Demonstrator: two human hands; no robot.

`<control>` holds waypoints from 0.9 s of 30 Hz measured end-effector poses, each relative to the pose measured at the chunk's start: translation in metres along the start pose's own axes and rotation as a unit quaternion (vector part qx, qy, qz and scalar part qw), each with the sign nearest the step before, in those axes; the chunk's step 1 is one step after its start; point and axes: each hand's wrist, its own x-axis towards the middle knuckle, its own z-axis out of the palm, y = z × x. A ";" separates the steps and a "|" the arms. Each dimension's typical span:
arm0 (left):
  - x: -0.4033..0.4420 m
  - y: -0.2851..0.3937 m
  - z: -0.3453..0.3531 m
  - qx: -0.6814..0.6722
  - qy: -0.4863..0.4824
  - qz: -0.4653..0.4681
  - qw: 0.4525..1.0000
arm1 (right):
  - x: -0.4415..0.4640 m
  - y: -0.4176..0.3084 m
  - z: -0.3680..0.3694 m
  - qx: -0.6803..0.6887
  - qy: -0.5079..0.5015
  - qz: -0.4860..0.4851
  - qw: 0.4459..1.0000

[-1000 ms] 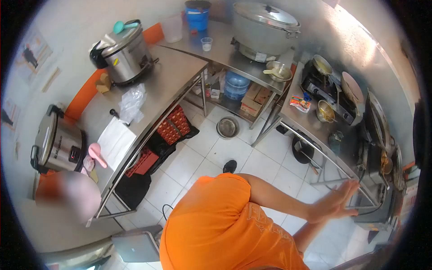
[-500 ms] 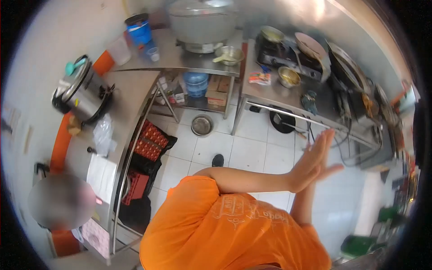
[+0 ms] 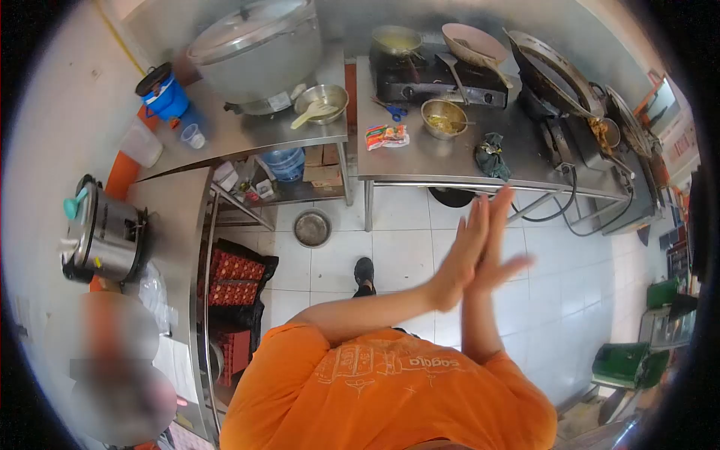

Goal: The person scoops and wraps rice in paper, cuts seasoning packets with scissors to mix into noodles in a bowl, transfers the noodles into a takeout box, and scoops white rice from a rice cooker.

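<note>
Before you stands a steel tabletop (image 3: 416, 166) carrying a black stove (image 3: 421, 84). On the near side of the stove, your left hand (image 3: 456, 264) and right hand (image 3: 493, 262) press together at the palms. In front of the stove sit a metal bowl (image 3: 442, 130) and, closest to your hands, a dark green bundle (image 3: 491, 156).

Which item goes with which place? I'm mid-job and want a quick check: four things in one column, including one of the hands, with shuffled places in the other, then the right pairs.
Things
1. left hand
2. round metal bowl
3. turquoise ladle
4. pinkish pan

Places
A. on top of the steel cooker
B. up against the right hand
C. on the stove
D. on the tiled floor

Right pairs: 1-B, 2-D, 3-A, 4-C
</note>
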 end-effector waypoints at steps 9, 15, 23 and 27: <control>0.093 -0.096 -0.080 -0.131 -0.080 -0.114 0.982 | 0.142 0.088 -0.003 -0.094 -0.010 -0.055 0.994; 0.142 -0.154 -0.100 -0.276 -0.063 -0.172 0.943 | 0.218 0.124 -0.009 0.093 0.288 -0.051 0.952; 0.168 -0.230 -0.152 -0.244 0.161 -0.253 0.922 | 0.272 0.165 -0.023 -0.103 -0.048 0.136 0.984; 0.176 -0.231 -0.177 -0.138 0.275 -0.303 0.902 | 0.301 0.187 -0.011 -0.213 -0.233 0.058 0.947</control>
